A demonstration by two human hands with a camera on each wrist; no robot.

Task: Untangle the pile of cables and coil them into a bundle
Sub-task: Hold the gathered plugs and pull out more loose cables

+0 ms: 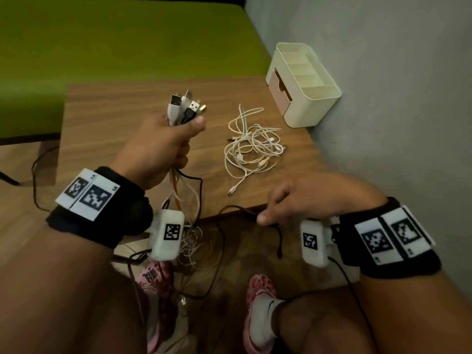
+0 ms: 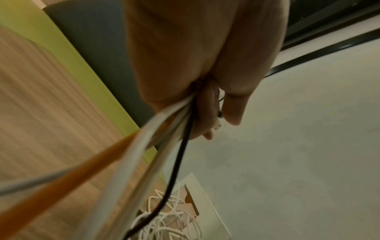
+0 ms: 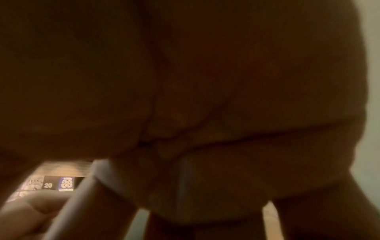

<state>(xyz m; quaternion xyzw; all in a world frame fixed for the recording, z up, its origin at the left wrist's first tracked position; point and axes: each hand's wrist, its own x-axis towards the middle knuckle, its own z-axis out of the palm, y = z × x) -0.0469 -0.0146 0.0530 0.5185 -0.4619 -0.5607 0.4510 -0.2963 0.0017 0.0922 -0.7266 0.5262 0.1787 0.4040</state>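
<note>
Left hand [image 1: 155, 146] fingers clench the cable bundle [image 1: 184, 108]; right hand [image 1: 304, 198] fingers pinch a black cable [image 1: 246, 212]

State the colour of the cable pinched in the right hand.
Black cable, pinched by the right hand; the head view shows it best.

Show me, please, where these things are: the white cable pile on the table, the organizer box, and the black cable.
white cable pile [image 1: 251, 146]: head view, middle of the tangle.
organizer box [image 1: 322, 103]: head view, front wall.
black cable [image 1: 245, 210]: head view, stretch left of right thumb.

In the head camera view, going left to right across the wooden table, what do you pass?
left hand gripping a bunch of cables → loose tangle of white cables → cream organizer box by the wall
</note>
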